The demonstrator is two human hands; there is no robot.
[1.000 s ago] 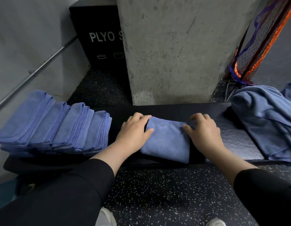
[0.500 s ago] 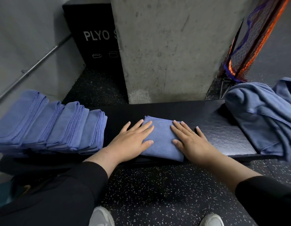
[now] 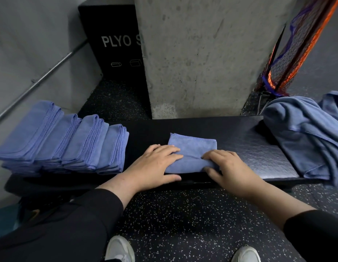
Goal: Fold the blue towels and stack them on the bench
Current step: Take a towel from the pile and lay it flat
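Head view: your left hand [image 3: 154, 163] lies flat on the folded towel [image 3: 190, 154], right hand [image 3: 228, 167] pinches its near edge; stacks [image 3: 69, 144] left are done, pile [image 3: 304, 133] right remains.

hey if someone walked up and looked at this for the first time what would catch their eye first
Probably the two hands at the middle of the black bench: the left hand and right hand both rest on a small folded blue towel. Next, the row of folded blue towels leaning on each other at the bench's left end, and the heap of unfolded blue towels at its right end. Behind rises a concrete pillar.
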